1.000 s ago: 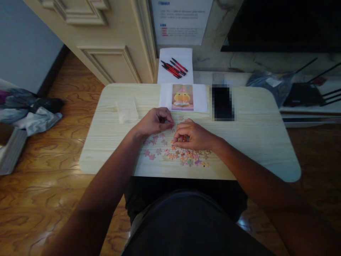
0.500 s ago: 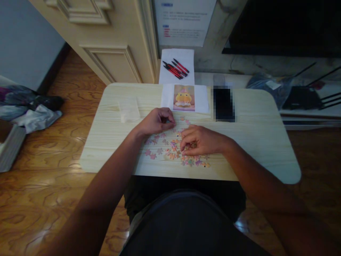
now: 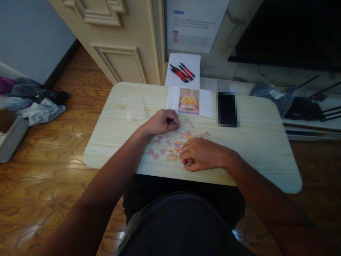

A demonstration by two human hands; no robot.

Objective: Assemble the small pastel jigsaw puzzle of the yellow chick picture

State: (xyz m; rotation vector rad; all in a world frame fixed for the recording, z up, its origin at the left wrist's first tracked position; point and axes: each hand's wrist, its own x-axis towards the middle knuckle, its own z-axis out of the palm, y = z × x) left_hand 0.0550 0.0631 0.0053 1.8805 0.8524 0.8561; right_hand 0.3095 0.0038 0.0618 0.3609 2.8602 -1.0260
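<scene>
Loose pink, orange and purple jigsaw puzzle pieces [image 3: 176,155] are scattered over the middle and front of the pale wooden table [image 3: 258,142]. My left hand [image 3: 165,121] rests at the far side of the pieces, its thumb and fingers curled together. Whatever it may hold is hidden. Over the nearer pieces lies my right hand [image 3: 201,154], fingers bent down and pinched close to the tabletop. It covers part of the pile, and its fingertips' contents cannot be made out. Beyond both hands is a printed picture [image 3: 189,101] of a yellow cartoon figure on white paper.
A clear plastic bag [image 3: 135,108] lies at the table's left, and a dark pixelated rectangle [image 3: 227,109] at the back right. Red-and-black pens [image 3: 182,73] rest on white paper behind the table. Bags [image 3: 39,103] sit on the floor at left.
My right hand has moved nearer to the table's front edge, uncovering pieces behind it and covering others. My left hand stays curled in nearly the same place. The view has shifted slightly.
</scene>
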